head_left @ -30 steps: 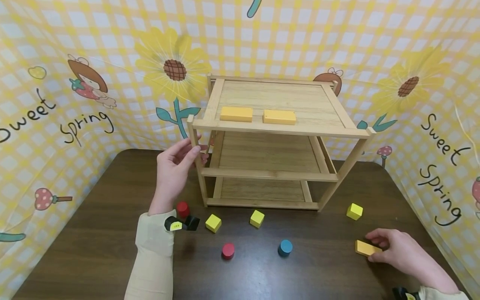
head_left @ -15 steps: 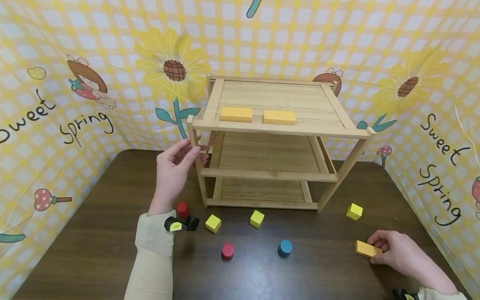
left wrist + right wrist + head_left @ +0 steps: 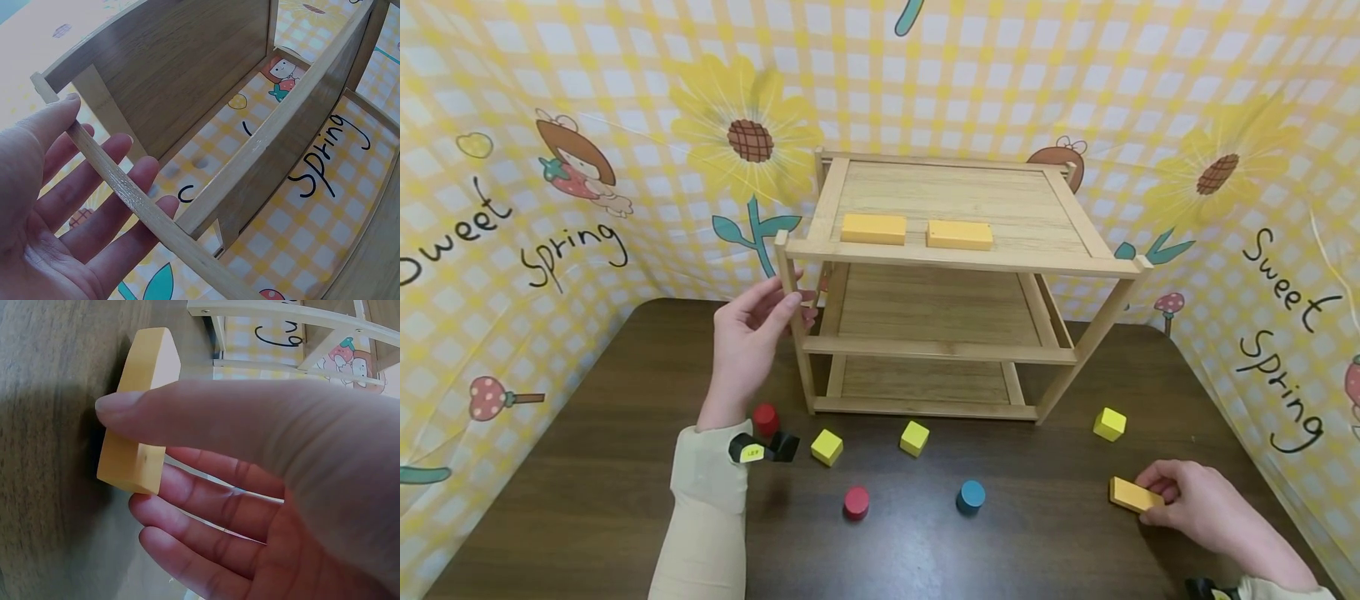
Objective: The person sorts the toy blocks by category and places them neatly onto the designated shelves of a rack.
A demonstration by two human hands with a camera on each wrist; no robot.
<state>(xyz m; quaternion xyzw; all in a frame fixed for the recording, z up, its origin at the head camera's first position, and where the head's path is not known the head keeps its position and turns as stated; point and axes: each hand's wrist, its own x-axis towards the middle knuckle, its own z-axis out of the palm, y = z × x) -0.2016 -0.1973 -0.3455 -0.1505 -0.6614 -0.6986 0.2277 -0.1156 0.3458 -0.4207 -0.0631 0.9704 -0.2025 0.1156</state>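
In the head view, a lane of tabletop [image 3: 1045, 500] opens between the blue cylinder [image 3: 971, 498], low centre, and the orange block [image 3: 1124, 493] in the right hand [image 3: 1198, 504], lower right. The wooden rack [image 3: 940, 349] fills mid-frame, its front rails [image 3: 925, 407] leaving two slots. The left hand [image 3: 747, 337] obstructs its left post [image 3: 806, 375]. At upper centre, the top shelf [image 3: 955, 190] has room behind two blocks [image 3: 960, 236].

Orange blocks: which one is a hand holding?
The block at the lower right: the right hand pinches it. The other two blocks lie untouched on top of the shelf.
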